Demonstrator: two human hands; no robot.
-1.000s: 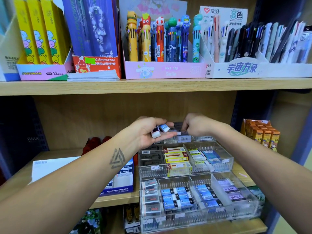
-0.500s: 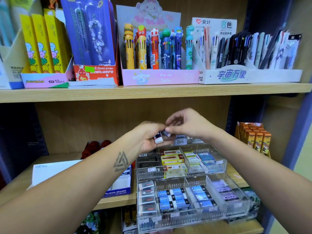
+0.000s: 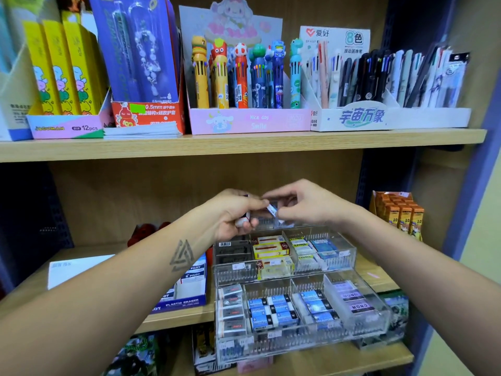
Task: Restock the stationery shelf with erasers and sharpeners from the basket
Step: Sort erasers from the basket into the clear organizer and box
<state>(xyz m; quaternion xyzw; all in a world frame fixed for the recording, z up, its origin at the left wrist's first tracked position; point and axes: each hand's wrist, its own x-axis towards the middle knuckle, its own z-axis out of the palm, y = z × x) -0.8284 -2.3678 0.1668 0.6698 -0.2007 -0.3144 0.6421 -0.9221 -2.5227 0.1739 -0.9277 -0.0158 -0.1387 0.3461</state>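
While both hands meet above the back tier of the acrylic organiser [image 3: 284, 270], a small blue-and-white eraser [image 3: 272, 210] is pinched between the thumb and fingers of the right hand [image 3: 306, 204], at about 12 o'clock of the organiser. More small erasers, one with a white end showing at its lower edge, are gripped in the curled fingers of the left hand [image 3: 233, 213], just at 9 o'clock of the right hand and touching it at the fingertips. No basket is seen.

Several slips are judged possible. The pinched eraser is held by its end only, so it could be dropped and would likely fall into the wrong compartment of the middle tier, among the yellow boxes [image 3: 269, 251] or the black ones [image 3: 234, 252]. The left hand's load is held loosely near its lower edge, so another eraser could be lost when one is drawn out. The back tier is largely hidden behind the hands, and whether its slot has room cannot be told; an overfilled slot would leave the eraser tilted or riding on its neighbours. The organiser overhangs the shelf [image 3: 176, 318] toward 6 o'clock, so a heavy press on its front could tip or shift it.
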